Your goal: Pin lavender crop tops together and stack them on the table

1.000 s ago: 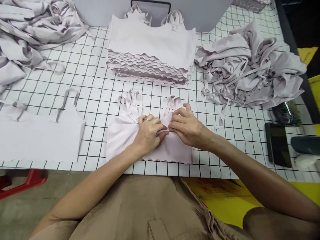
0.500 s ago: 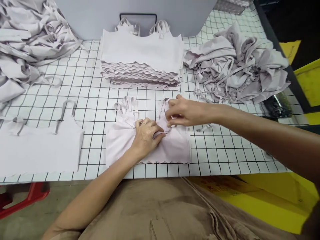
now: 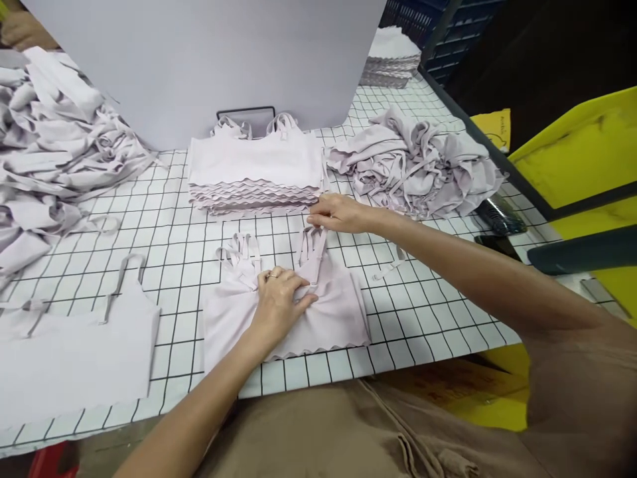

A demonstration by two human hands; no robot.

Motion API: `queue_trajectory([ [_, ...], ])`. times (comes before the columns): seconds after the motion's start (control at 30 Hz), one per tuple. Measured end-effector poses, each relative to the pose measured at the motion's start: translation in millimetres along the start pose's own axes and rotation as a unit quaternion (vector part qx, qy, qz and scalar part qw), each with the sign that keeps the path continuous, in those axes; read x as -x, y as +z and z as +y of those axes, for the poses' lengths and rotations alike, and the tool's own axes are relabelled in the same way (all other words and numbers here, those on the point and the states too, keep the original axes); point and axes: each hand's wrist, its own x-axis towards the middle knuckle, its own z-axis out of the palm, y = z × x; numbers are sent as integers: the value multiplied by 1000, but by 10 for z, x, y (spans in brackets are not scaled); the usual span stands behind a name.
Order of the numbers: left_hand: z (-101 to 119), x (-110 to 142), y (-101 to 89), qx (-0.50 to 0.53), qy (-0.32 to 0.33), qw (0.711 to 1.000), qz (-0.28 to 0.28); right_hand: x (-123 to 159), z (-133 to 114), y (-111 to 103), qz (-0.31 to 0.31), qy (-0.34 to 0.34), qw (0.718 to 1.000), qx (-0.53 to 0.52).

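Observation:
A pale pink strappy top point(image 3: 328, 325) lies in front of me, its scalloped hem towards me and several thin straps standing up at each side. My left hand point(image 3: 281, 299) presses on its middle, thumb and fingers closed over gathered fabric at the neckline; creases spread from there. At the right side, my right hand point(image 3: 336, 212) pinches the upper ends of the straps point(image 3: 311, 249) and holds them up from the cloth. Just behind stands a neat stack of matching tops point(image 3: 253, 166), apart from the left hand and close to the right fingertips.
Another top point(image 3: 79, 365) lies flat at the left. Heaps of loose garments occupy the back left point(image 3: 50, 146) and back right point(image 3: 418, 166). A loose strap piece point(image 3: 391, 265) rests on the checked table point(image 3: 423, 312). A grey panel point(image 3: 209, 60) rises behind the stack. Another person's hand point(image 3: 24, 30) shows top left.
My right hand has moved away from the neckline, up to the strap ends, drawing the right straps upright. My left hand stays on the top. The camera view has tilted and shifted.

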Motion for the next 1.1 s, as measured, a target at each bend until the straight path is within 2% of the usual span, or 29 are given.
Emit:
queue_trajectory([
  [0.07, 11, 38, -108, -15, 29, 999, 18, 150, -36, 70, 33, 2, 999, -31],
  [0.1, 24, 96, -176, -24, 53, 997, 45, 261, -123, 139, 73, 5, 997, -38],
  [0.2, 78, 408, -344, -60, 125, 981, 133, 665, -663, 515, 225, 45, 973, 4],
  [0.23, 86, 531, -367, -76, 139, 979, 131, 795, -894, 684, 239, 53, 969, 29],
  [0.27, 79, 647, -372, -95, 147, 979, 106, 910, -1116, 857, 222, 45, 973, 47],
  [0.3, 52, 748, -364, -120, 150, 979, 71, 1007, -1309, 1021, 179, 34, 982, 58],
  [0.37, -64, 896, -347, -176, 137, 975, 6, 1155, -1540, 1279, 119, 28, 990, 73],
  [0.4, -147, 943, -351, -203, 122, 972, -14, 1219, -1569, 1357, 100, 59, 990, 82],
  [0.47, -329, 1000, -402, -237, 92, 967, -17, 1365, -1487, 1396, 83, 135, 983, 93],
  [0.5, -413, 1016, -442, -242, 87, 966, -12, 1454, -1405, 1363, 79, 165, 979, 93],
  [0.57, -544, 1035, -525, -237, 85, 968, 1, 1643, -1209, 1214, 72, 176, 979, 77],
  [0.63, -610, 1039, -585, -213, 96, 972, 22, 1779, -981, 978, 107, 184, 975, 56],
  [0.7, -608, 1007, -620, -182, 75, 978, 74, 1802, -697, 650, 197, 248, 947, 50],
  [0.73, -585, 971, -636, -168, 72, 978, 102, 1769, -534, 453, 248, 301, 919, 54],
  [0.77, -552, 919, -654, -155, 74, 977, 127, 1712, -363, 242, 278, 339, 896, 69],
  [0.83, -477, 783, -707, -142, 105, 971, 162, 1551, -34, -175, 300, 374, 873, 93],
  [0.9, -435, 646, -782, -143, 161, 961, 175, 1379, 220, -505, 280, 402, 866, 98],
  [0.97, -470, 577, -869, -159, 217, 948, 172, 1259, 359, -694, 228, 414, 877, 83],
  [1.03, -593, 616, -954, -172, 240, 940, 173, 1239, 392, -752, 159, 405, 899, 51],
  [1.1, -764, 743, -1023, -160, 214, 945, 191, 1337, 354, -729, 86, 377, 922, 7],
])
